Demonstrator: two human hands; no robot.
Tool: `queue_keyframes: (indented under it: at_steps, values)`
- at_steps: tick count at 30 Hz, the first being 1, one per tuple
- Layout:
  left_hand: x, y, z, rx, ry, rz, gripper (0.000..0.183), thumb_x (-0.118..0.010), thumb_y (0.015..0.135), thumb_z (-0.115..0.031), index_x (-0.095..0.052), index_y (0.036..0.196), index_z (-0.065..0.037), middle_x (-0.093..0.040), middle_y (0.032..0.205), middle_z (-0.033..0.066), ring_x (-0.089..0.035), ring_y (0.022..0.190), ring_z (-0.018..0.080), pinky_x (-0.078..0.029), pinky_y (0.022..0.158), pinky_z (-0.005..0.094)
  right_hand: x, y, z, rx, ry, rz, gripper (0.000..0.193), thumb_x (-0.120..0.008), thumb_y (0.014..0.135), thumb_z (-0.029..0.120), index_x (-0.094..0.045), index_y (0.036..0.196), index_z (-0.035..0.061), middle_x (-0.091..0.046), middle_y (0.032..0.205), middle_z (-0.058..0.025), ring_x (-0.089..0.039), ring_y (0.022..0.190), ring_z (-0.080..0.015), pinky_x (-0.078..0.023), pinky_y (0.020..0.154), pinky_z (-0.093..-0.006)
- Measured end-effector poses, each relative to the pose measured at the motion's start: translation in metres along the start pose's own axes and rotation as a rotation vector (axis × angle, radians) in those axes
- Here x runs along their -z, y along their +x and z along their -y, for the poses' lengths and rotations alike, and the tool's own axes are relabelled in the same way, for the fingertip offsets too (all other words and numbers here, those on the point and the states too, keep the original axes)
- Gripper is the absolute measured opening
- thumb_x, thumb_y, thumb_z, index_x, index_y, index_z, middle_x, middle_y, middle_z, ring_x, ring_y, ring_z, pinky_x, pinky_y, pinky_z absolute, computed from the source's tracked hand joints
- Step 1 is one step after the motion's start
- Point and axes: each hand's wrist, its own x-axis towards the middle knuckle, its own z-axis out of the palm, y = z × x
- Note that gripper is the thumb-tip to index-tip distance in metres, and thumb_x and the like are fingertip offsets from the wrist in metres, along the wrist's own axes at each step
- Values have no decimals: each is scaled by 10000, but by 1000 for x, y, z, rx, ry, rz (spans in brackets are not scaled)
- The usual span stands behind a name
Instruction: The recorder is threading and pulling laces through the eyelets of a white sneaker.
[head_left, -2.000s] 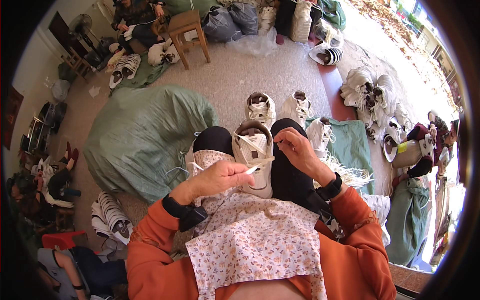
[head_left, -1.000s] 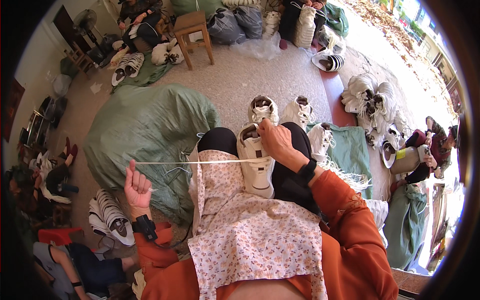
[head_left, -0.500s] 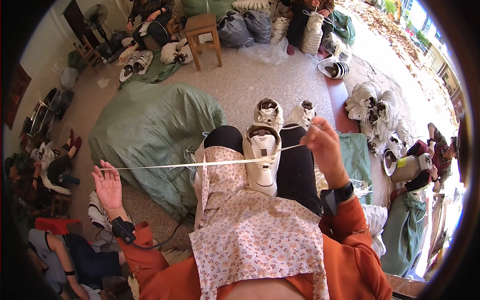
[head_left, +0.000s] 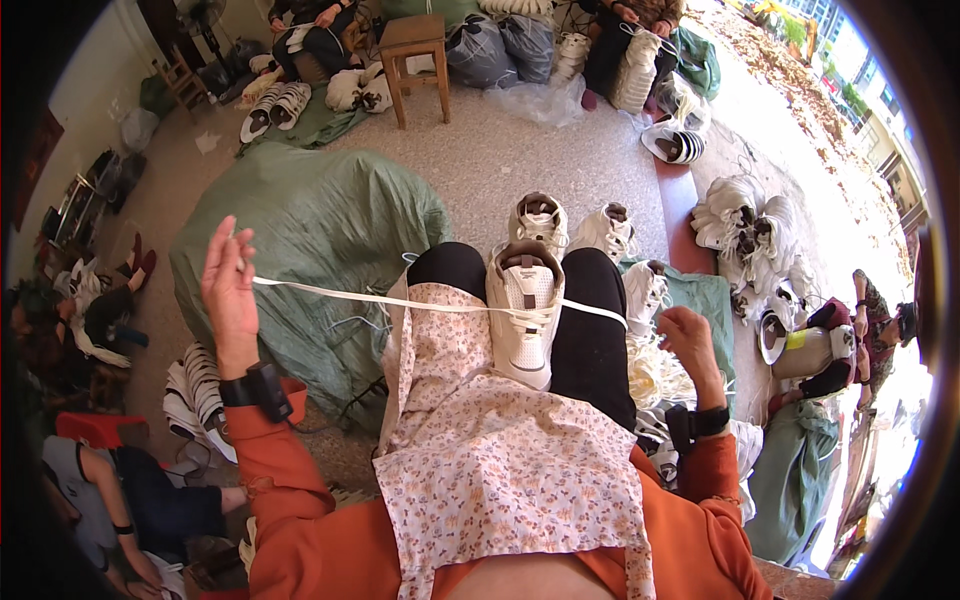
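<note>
White lace (head_left: 340, 293), cream-white shoe (head_left: 522, 352), floral apron (head_left: 520, 470), orange sleeves (head_left: 280, 465).

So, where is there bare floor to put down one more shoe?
The widest bare floor lies beyond the two sneakers in front of the knees, between the green sack, wooden stool and reddish floor strip. Beside the right knee it is crowded: another sneaker, loose laces, a green sheet.

Shoe (head_left: 523, 345) between 2 knees (head_left: 447, 266); sack (head_left: 310, 235) left, laces (head_left: 660, 378) right, stool (head_left: 412, 38) beyond.

No words or numbers can be read. Tiny dark marks (head_left: 526, 272) on tongue (head_left: 528, 284) of near white shoe (head_left: 523, 340), too small.
</note>
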Motion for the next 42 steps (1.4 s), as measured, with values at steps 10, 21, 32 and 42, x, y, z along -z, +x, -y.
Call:
queue_keyframes:
  at_steps: [10,21,32,42]
  values:
    - [-171,-84,95,257,377,814,154,-611,932,-114,-673,962,24,-699,825,52,-626,719,92,-509,657,231,-135,10,108,452,-195,366,127,-625,892,165,-622,947,50,-629,665,-149,-638,586,-289,-480,536,-373]
    - [-178,-115,105,-37,726,924,177,-653,864,-208,-696,925,-48,-678,783,138,-668,714,266,-505,646,352,-154,9,122,240,-183,364,203,-666,886,240,-630,929,46,-626,592,-74,-631,523,-216,-471,510,-334]
    - [-176,-125,106,-358,905,901,149,-599,884,-221,-645,836,-87,-616,782,83,-598,786,271,-454,711,390,-153,21,133,68,-81,579,194,-641,905,192,-649,924,-1,-644,589,-39,-582,440,-109,-451,429,-264]
    - [-178,-121,110,-513,901,941,94,-594,853,-167,-594,788,-99,-523,780,34,-509,811,207,-331,806,368,-164,18,125,253,-215,470,160,-632,873,177,-640,857,18,-642,571,-69,-626,475,-168,-491,487,-312]
